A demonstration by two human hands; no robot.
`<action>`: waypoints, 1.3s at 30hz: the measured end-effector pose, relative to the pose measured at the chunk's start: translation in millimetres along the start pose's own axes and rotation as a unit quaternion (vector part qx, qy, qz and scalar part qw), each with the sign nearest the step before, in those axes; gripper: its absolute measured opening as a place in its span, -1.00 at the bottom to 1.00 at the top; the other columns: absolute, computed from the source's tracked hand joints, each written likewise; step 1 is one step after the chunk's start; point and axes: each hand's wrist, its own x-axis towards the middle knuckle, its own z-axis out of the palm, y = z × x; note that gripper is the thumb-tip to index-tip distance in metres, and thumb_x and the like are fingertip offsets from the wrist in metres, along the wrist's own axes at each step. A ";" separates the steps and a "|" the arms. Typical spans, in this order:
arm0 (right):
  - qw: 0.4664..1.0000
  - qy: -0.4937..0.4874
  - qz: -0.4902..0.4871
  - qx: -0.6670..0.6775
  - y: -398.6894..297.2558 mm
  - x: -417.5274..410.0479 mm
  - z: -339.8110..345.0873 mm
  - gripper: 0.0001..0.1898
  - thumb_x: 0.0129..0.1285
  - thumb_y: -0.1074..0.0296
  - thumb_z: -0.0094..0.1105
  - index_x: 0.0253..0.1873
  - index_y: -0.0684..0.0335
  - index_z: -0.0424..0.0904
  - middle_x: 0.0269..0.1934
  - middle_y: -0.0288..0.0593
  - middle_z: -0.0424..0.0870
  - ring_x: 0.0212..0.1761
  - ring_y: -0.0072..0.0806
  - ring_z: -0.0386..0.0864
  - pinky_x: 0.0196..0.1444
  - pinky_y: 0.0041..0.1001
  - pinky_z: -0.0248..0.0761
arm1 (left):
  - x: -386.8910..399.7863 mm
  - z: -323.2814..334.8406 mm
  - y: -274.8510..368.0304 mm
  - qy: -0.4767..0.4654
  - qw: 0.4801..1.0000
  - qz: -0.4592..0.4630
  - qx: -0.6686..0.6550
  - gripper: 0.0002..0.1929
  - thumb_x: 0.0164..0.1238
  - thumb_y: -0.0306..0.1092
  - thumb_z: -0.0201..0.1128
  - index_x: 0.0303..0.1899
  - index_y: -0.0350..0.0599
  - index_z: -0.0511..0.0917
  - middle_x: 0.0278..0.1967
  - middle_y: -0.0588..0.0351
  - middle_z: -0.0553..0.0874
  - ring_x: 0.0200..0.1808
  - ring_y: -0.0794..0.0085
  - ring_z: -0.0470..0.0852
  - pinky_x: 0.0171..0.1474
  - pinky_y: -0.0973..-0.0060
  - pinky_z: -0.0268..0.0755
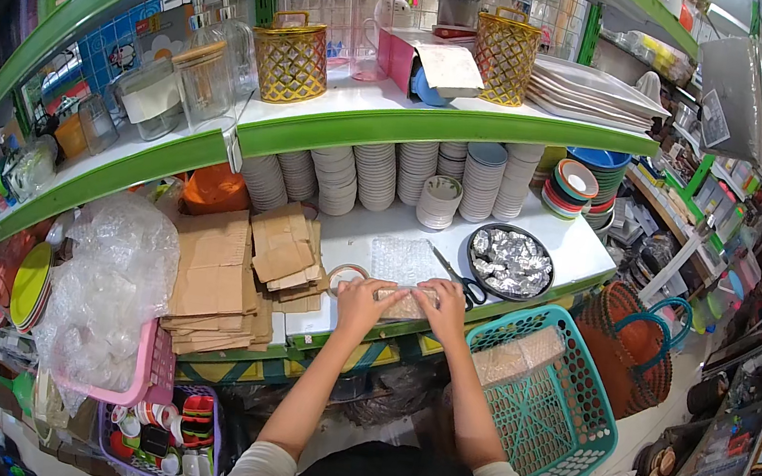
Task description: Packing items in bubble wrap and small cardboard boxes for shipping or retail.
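Note:
Both of my hands grip a small bubble-wrapped cardboard parcel [406, 308] at the front edge of the white shelf. My left hand [364, 302] has its left end, and my right hand [442, 311] its right end. Behind the parcel a sheet of bubble wrap [407, 259] lies flat on the shelf. A roll of tape [345, 277] sits just left of my left hand, partly covered by it. Black-handled scissors [465, 283] lie beyond my right hand, beside a round black tray [510, 262] of shiny silver pieces.
Flat cardboard pieces [211, 266] are stacked at left, next to a heap of bubble wrap [120, 276] in a pink basket [154, 367]. A teal basket [607, 412] at right holds a wrapped parcel [517, 357]. Stacked bowls [375, 176] line the back under a green-edged shelf [438, 130].

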 end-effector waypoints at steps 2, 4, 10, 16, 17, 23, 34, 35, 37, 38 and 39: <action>0.996 0.023 0.033 -0.076 -4.1 6.3 5.3 -0.72 0.14 0.12 0.32 -0.16 0.17 0.66 -0.08 -0.11 0.58 0.02 -0.20 0.43 0.12 -0.30 0.28 | 7.4 4.7 -6.3 0.019 0.997 0.005 0.074 -0.51 0.17 0.27 0.21 -0.33 0.03 0.79 -0.18 0.17 0.74 -0.05 0.25 0.52 0.10 0.25 0.18; 0.996 0.037 0.033 -0.072 -3.3 11.8 11.1 -0.73 0.13 0.12 0.32 -0.18 0.17 0.66 -0.09 -0.11 0.57 0.03 -0.19 0.42 0.12 -0.29 0.28 | 16.1 9.4 -14.7 0.028 0.995 0.012 0.092 -0.52 0.17 0.27 0.22 -0.31 0.04 0.79 -0.21 0.19 0.73 -0.01 0.27 0.50 0.12 0.24 0.17; 0.997 0.040 0.059 0.003 -1.9 25.5 19.5 -0.79 0.13 0.22 0.34 -0.24 0.21 0.63 -0.16 -0.06 0.57 -0.11 -0.17 0.47 0.00 -0.28 0.33 | 33.2 17.1 -20.3 0.056 0.998 0.035 -0.008 -0.67 0.17 0.02 0.35 -0.38 -0.08 0.73 -0.39 0.11 0.67 -0.19 0.26 0.59 -0.02 0.31 0.36; 0.976 -0.027 0.155 0.148 -1.8 18.3 13.0 -0.77 0.14 0.31 0.36 -0.19 0.33 0.63 -0.13 0.00 0.64 -0.18 -0.34 0.60 -0.17 -0.44 0.42 | 26.0 6.7 -18.3 0.010 0.997 0.034 -0.067 -0.67 0.15 -0.10 0.39 -0.35 -0.22 0.60 -0.34 -0.02 0.65 -0.29 0.10 0.64 -0.19 0.25 0.46; 0.978 -0.019 0.127 0.163 1.3 16.3 11.3 -0.74 0.13 0.33 0.38 -0.15 0.38 0.63 -0.09 -0.01 0.65 -0.13 -0.46 0.60 -0.15 -0.49 0.42 | 23.4 4.7 -17.3 -0.003 0.997 0.053 -0.055 -0.66 0.14 -0.10 0.40 -0.28 -0.22 0.62 -0.30 -0.03 0.65 -0.24 0.09 0.64 -0.16 0.24 0.48; 0.990 -0.010 -0.016 0.138 -1.0 1.6 -0.8 -0.56 -0.01 0.34 0.48 0.02 0.29 0.64 -0.05 -0.03 0.65 0.00 -0.30 0.61 0.10 -0.42 0.42 | 2.5 -17.4 -17.7 -0.054 0.990 0.121 -0.055 -0.46 0.06 -0.05 0.46 0.06 -0.09 0.60 -0.08 -0.08 0.62 -0.08 0.05 0.64 0.02 0.26 0.50; 0.995 0.002 0.025 0.094 4.5 -1.9 -2.1 -0.66 0.03 0.22 0.45 -0.10 0.23 0.70 -0.14 -0.07 0.69 -0.09 -0.24 0.59 0.05 -0.37 0.39 | -4.0 -18.2 -7.2 -0.111 0.989 0.034 -0.090 -0.48 0.19 0.00 0.36 0.10 -0.11 0.59 -0.09 -0.15 0.62 -0.06 0.03 0.62 0.03 0.27 0.45; 0.993 -0.007 0.053 0.105 5.2 -2.0 -2.9 -0.68 0.04 0.18 0.43 -0.14 0.23 0.72 -0.16 -0.08 0.69 -0.11 -0.24 0.58 0.03 -0.37 0.39 | -4.1 -18.0 -6.2 -0.123 0.988 0.022 -0.090 -0.51 0.23 0.00 0.32 0.08 -0.11 0.61 -0.09 -0.17 0.62 -0.06 0.03 0.61 0.04 0.27 0.44; 0.991 -0.015 0.081 0.106 0.4 -2.1 -3.7 -0.69 0.05 0.15 0.42 -0.18 0.24 0.72 -0.18 -0.07 0.69 -0.11 -0.24 0.58 0.02 -0.37 0.39 | -3.4 -14.9 -11.8 -0.132 0.987 0.019 -0.093 -0.52 0.26 0.02 0.28 0.06 -0.11 0.62 -0.09 -0.17 0.62 -0.06 0.03 0.61 0.04 0.26 0.43; 0.988 -0.024 0.109 0.105 -2.2 -1.7 -3.6 -0.69 0.07 0.12 0.41 -0.22 0.25 0.72 -0.20 -0.07 0.69 -0.11 -0.24 0.58 0.00 -0.36 0.39 | -2.7 -13.4 -14.5 -0.140 0.985 0.016 -0.097 -0.53 0.29 0.04 0.25 0.04 -0.12 0.63 -0.10 -0.18 0.62 -0.05 0.02 0.60 0.05 0.25 0.42; 0.988 -0.022 0.110 0.104 -0.9 -0.7 -3.0 -0.69 0.07 0.12 0.41 -0.22 0.25 0.72 -0.20 -0.07 0.69 -0.11 -0.24 0.58 0.00 -0.36 0.39 | -0.9 -11.8 -15.4 -0.141 0.985 0.017 -0.097 -0.53 0.29 0.04 0.25 0.04 -0.12 0.63 -0.10 -0.18 0.62 -0.05 0.02 0.60 0.05 0.25 0.42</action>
